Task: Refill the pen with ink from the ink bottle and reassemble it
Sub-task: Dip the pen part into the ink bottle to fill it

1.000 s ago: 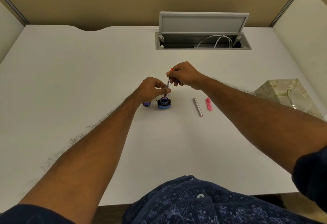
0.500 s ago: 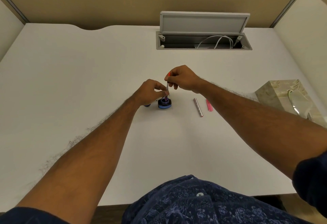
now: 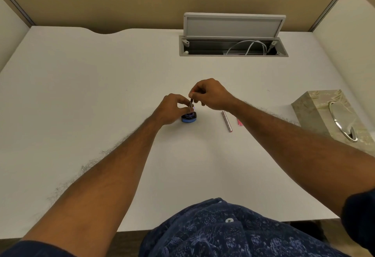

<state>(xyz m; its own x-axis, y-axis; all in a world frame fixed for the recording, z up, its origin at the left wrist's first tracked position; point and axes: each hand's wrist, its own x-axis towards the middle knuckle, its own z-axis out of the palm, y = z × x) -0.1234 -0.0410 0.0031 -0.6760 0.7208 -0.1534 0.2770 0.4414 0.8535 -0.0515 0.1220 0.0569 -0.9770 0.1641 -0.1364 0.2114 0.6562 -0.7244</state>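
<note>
A small open ink bottle point(image 3: 189, 117) with a blue base stands mid-table. A thin pen part point(image 3: 191, 103) stands upright with its lower end in the bottle's mouth. My right hand point(image 3: 211, 94) pinches the top of this pen part from above. My left hand point(image 3: 172, 108) curls beside the bottle, its fingertips at the pen part's lower end just above the bottle. A silver pen barrel point(image 3: 227, 121) lies to the right. Just beyond it, a pink pen piece point(image 3: 239, 122) is partly hidden by my right forearm.
A marbled tissue box point(image 3: 332, 114) sits at the right edge of the white table point(image 3: 81, 94). An open cable hatch point(image 3: 233, 45) with white wires is set in the table's far side. Partition walls close in the back and sides.
My right hand has come down a little with the pen part, closer to the bottle. The small blue cap seen left of the bottle is now hidden behind my left hand.
</note>
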